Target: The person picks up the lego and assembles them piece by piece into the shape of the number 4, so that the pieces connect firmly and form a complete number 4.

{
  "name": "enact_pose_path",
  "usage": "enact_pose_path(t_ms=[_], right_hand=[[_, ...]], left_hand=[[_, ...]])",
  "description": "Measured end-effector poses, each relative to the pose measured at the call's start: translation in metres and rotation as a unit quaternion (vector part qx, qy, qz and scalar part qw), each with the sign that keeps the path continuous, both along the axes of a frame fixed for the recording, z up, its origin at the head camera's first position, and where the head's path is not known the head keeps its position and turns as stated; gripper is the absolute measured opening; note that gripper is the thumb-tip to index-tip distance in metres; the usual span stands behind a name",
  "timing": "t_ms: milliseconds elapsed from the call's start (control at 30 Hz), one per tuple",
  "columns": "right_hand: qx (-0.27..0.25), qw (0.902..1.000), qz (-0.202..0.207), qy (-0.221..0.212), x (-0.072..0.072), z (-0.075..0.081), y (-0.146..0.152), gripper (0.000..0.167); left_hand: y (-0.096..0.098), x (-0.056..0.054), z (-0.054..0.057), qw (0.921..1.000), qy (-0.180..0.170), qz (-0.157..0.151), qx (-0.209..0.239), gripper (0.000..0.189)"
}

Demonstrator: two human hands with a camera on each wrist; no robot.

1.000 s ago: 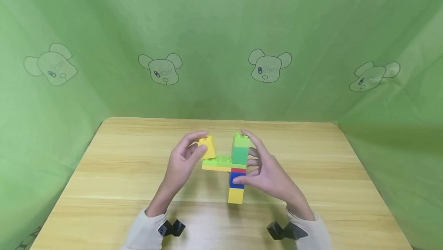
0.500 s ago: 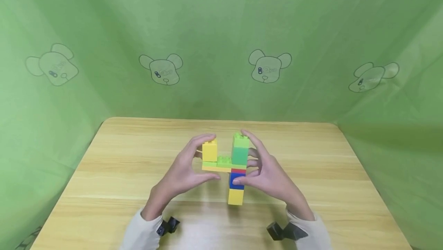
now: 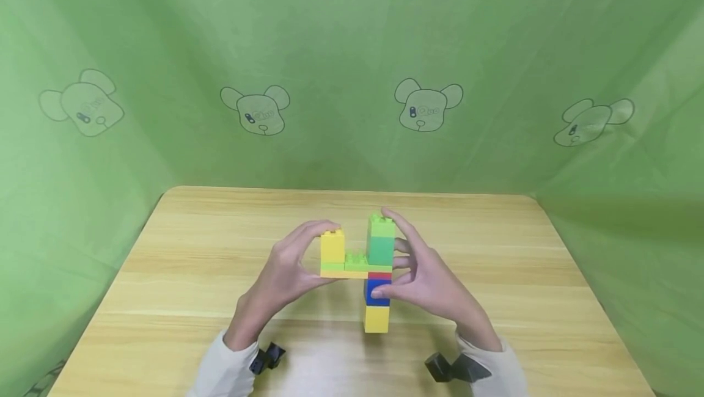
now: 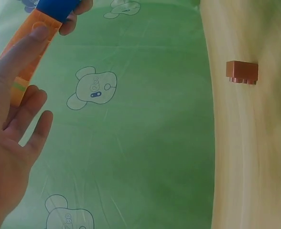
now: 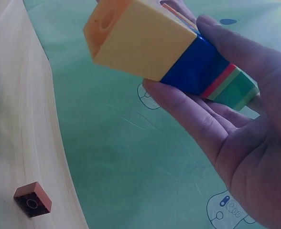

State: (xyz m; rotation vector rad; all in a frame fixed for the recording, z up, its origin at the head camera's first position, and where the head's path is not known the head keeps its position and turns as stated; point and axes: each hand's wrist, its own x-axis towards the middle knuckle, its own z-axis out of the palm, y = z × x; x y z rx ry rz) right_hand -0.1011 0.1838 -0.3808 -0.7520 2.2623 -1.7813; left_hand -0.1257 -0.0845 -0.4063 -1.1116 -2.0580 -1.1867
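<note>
A toy brick model made of stacked building bricks is held up between both hands. Its column has a yellow brick (image 3: 376,319) at the bottom, a blue brick (image 3: 377,292), then a thin red layer and green bricks (image 3: 380,250) on top. A light green plate (image 3: 356,261) over an orange one (image 4: 31,67) juts left, bearing another yellow brick (image 3: 332,247). My left hand (image 3: 282,278) pinches that end, fingers on the yellow brick's top and thumb beneath the orange plate. My right hand (image 3: 431,284) grips the column, thumb on the blue brick and index finger at the top.
A loose reddish-brown brick (image 4: 242,71) lies on its side on the wooden table (image 3: 192,250) in the left wrist view. A similar brick (image 5: 33,199) shows underside out in the right wrist view. A green curtain (image 3: 341,30) with mouse drawings surrounds the table.
The tilted yellow brick has gone flat onto the left end of the plate. My left thumb has moved from that brick to under the plate. The model has dropped slightly.
</note>
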Motion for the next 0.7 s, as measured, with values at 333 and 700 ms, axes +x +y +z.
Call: enact_pose_path(t_ms=[333, 700], right_hand=[[-0.002, 1.0, -0.002, 0.002, -0.001, -0.001, 0.0, 0.116], [-0.002, 0.9998, -0.015, 0.016, -0.002, -0.001, -0.002, 0.112]], left_hand=[[0.001, 0.001, -0.001, 0.9994, -0.034, -0.01, -0.001, 0.077], [0.009, 0.001, -0.005, 0.9946, -0.087, -0.03, 0.048, 0.084]])
